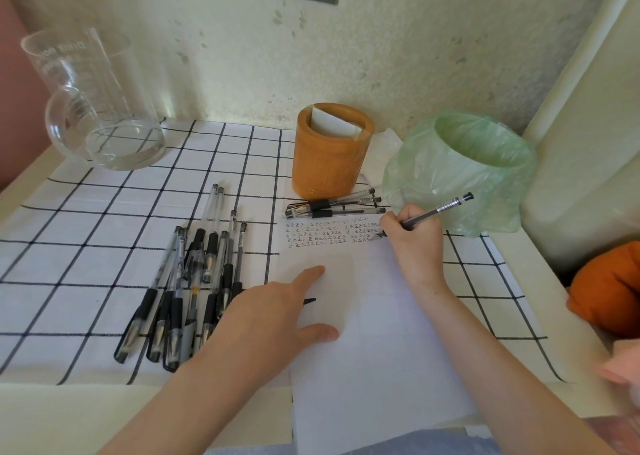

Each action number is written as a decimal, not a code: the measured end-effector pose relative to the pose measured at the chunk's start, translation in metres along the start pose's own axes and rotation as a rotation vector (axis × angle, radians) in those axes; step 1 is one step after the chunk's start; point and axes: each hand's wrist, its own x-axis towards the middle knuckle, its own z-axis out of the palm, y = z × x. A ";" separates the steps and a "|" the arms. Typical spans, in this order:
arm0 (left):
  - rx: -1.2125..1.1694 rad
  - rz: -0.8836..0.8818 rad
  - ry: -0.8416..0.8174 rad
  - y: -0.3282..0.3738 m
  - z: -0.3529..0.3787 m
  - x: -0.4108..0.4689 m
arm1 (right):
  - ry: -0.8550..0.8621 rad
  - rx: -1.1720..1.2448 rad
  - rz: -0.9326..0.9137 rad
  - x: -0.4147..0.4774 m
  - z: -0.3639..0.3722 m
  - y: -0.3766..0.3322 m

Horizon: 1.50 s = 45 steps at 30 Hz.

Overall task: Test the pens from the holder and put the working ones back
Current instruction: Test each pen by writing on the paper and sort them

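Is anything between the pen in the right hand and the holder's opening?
Nothing visible blocks it. The right hand holds the black gel pen right of the orange-brown cylindrical wooden holder; three clear pens lie at its foot, below the path. A white card stands inside.

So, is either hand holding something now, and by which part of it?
The right hand pinches a pen low on its barrel, near the writing tip. The left hand holds nothing; it rests open on the paper.
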 end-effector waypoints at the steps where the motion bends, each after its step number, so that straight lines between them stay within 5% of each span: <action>1: -0.027 0.001 0.015 0.000 0.001 0.000 | 0.009 0.054 0.028 -0.001 0.000 -0.005; 4: -0.298 0.016 0.095 0.001 0.002 -0.001 | -0.015 0.276 0.069 -0.008 -0.005 -0.028; 11: -0.802 0.040 0.270 -0.001 -0.011 0.008 | -0.378 0.511 0.307 -0.031 -0.012 -0.056; 26: -0.826 0.073 0.371 0.003 -0.011 0.008 | -0.540 0.408 0.280 -0.046 0.000 -0.059; 33: -0.862 0.049 0.405 0.001 -0.014 0.007 | -0.430 0.447 0.301 -0.041 -0.006 -0.063; 41: -0.746 0.077 0.414 0.005 -0.013 0.003 | -0.671 0.324 0.248 -0.050 -0.002 -0.063; 45: -0.870 0.004 0.407 0.001 -0.018 0.002 | -0.654 0.380 0.217 -0.047 -0.005 -0.064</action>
